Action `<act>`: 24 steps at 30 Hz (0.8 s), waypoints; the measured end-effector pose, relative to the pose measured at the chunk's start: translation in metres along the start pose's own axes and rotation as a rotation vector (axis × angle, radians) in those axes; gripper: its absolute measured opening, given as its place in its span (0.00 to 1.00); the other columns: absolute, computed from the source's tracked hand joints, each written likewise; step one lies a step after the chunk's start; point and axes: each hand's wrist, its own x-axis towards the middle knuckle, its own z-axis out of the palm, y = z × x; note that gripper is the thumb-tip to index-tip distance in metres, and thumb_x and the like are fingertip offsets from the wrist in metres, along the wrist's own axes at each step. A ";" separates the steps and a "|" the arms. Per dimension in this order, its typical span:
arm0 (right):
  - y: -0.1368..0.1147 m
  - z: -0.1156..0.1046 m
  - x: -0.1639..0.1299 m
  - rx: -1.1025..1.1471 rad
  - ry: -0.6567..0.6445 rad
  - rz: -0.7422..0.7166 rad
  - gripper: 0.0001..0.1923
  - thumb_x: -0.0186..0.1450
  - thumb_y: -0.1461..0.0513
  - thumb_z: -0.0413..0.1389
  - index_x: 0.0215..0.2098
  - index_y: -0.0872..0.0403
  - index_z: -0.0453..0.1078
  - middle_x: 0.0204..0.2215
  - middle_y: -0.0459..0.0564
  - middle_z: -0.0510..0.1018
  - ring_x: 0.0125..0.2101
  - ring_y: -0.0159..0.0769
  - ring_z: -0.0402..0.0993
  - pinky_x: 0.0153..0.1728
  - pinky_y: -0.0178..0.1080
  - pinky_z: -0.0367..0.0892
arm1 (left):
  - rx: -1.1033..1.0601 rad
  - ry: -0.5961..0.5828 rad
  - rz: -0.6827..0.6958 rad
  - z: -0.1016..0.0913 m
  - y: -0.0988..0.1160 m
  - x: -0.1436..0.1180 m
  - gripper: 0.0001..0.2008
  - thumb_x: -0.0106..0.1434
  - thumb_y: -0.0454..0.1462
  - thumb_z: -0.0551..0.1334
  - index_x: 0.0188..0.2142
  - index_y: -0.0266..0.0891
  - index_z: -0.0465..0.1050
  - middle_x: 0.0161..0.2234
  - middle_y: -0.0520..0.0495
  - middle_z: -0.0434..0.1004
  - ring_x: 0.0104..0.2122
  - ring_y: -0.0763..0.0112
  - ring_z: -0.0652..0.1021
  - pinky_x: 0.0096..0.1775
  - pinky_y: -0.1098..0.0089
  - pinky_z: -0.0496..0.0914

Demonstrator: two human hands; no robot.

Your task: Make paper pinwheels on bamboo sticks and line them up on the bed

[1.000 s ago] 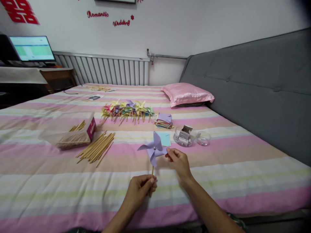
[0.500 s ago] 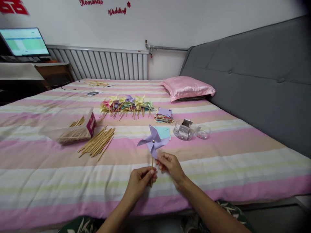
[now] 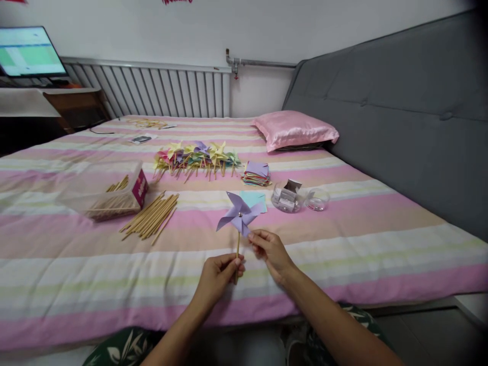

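Observation:
A purple paper pinwheel (image 3: 239, 213) on a thin wooden stick stands upright between my hands, a small metallic pin at its centre. My left hand (image 3: 220, 274) is closed around the lower stick. With thumb and fingertips, my right hand (image 3: 269, 249) pinches the lower right blade. Behind the pinwheel lies a light blue paper square (image 3: 256, 200). A stack of coloured paper squares (image 3: 256, 173) sits farther back. To its right is a clear round container (image 3: 286, 197) with small boxes in it, beside a clear round lid (image 3: 317, 199).
Loose wooden sticks (image 3: 151, 217) lie left of my hands, next to a clear plastic box (image 3: 114, 195) holding more sticks. A pile of pinwheels (image 3: 198, 156) rests farther back on the striped bed. A pink pillow (image 3: 293, 130) lies near the grey headboard (image 3: 389, 112).
The pinwheel has turned slightly, its top blade now leaning left. Both hands keep their hold. The whole view has shifted, with the scene sitting a little higher.

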 end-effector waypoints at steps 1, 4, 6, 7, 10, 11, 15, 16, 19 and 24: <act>0.000 -0.001 0.000 0.008 0.015 -0.010 0.12 0.48 0.56 0.64 0.23 0.56 0.70 0.18 0.42 0.67 0.17 0.23 0.56 0.18 0.30 0.49 | -0.001 0.002 0.001 0.000 0.000 0.000 0.21 0.49 0.49 0.65 0.32 0.31 0.77 0.23 0.45 0.75 0.22 0.72 0.71 0.24 0.72 0.63; -0.002 -0.002 0.001 0.021 0.053 -0.026 0.12 0.48 0.56 0.63 0.22 0.56 0.70 0.17 0.41 0.67 0.16 0.23 0.55 0.18 0.30 0.48 | -0.002 0.006 0.007 0.000 -0.002 0.001 0.21 0.50 0.48 0.66 0.33 0.30 0.77 0.23 0.45 0.75 0.22 0.73 0.71 0.24 0.72 0.64; -0.003 -0.004 0.001 0.034 0.077 -0.036 0.12 0.48 0.57 0.63 0.22 0.56 0.69 0.16 0.41 0.67 0.16 0.22 0.55 0.17 0.31 0.47 | 0.004 0.014 0.003 0.001 -0.002 0.001 0.21 0.50 0.48 0.66 0.34 0.30 0.77 0.23 0.44 0.76 0.22 0.72 0.72 0.24 0.73 0.64; -0.003 -0.005 0.001 0.041 0.088 -0.041 0.11 0.48 0.57 0.63 0.22 0.56 0.69 0.17 0.41 0.67 0.16 0.22 0.55 0.17 0.31 0.47 | 0.008 0.018 0.000 0.001 -0.003 0.001 0.21 0.50 0.48 0.66 0.34 0.30 0.77 0.23 0.44 0.76 0.22 0.72 0.73 0.24 0.73 0.64; -0.004 -0.008 0.002 0.067 0.110 -0.053 0.12 0.48 0.57 0.64 0.22 0.56 0.69 0.18 0.41 0.68 0.16 0.22 0.55 0.17 0.30 0.48 | 0.028 0.021 0.004 0.002 -0.002 0.001 0.20 0.50 0.47 0.66 0.34 0.30 0.78 0.24 0.43 0.77 0.22 0.72 0.73 0.24 0.73 0.64; -0.004 -0.009 0.003 0.077 0.114 -0.057 0.12 0.48 0.57 0.64 0.22 0.56 0.68 0.18 0.41 0.68 0.16 0.21 0.55 0.17 0.30 0.48 | 0.030 0.025 0.000 0.003 -0.002 0.001 0.20 0.50 0.47 0.66 0.33 0.31 0.78 0.24 0.43 0.77 0.23 0.71 0.73 0.24 0.73 0.64; -0.002 -0.010 0.003 0.101 0.107 -0.066 0.14 0.52 0.54 0.63 0.22 0.56 0.67 0.18 0.41 0.67 0.16 0.21 0.55 0.18 0.29 0.49 | 0.040 0.031 -0.014 0.004 0.001 -0.001 0.18 0.51 0.45 0.65 0.34 0.31 0.78 0.25 0.43 0.77 0.24 0.71 0.74 0.24 0.73 0.64; -0.002 -0.010 0.003 0.104 0.104 -0.068 0.15 0.52 0.53 0.62 0.22 0.56 0.67 0.19 0.41 0.67 0.16 0.21 0.55 0.18 0.30 0.49 | 0.043 0.032 -0.013 0.004 0.002 -0.001 0.18 0.51 0.45 0.65 0.34 0.31 0.78 0.25 0.43 0.77 0.24 0.71 0.74 0.24 0.73 0.64; 0.000 -0.008 0.002 0.119 0.085 -0.076 0.17 0.54 0.51 0.61 0.22 0.56 0.68 0.21 0.43 0.69 0.17 0.21 0.57 0.18 0.30 0.50 | 0.044 0.034 -0.009 0.004 0.003 -0.002 0.18 0.52 0.45 0.65 0.34 0.31 0.78 0.25 0.43 0.77 0.23 0.72 0.73 0.25 0.73 0.64; 0.003 -0.005 0.000 0.061 0.028 -0.054 0.15 0.53 0.52 0.62 0.25 0.56 0.70 0.19 0.42 0.68 0.16 0.22 0.56 0.17 0.30 0.48 | 0.028 0.021 0.024 0.004 0.000 -0.001 0.18 0.53 0.45 0.64 0.34 0.30 0.78 0.24 0.43 0.77 0.23 0.72 0.73 0.25 0.72 0.64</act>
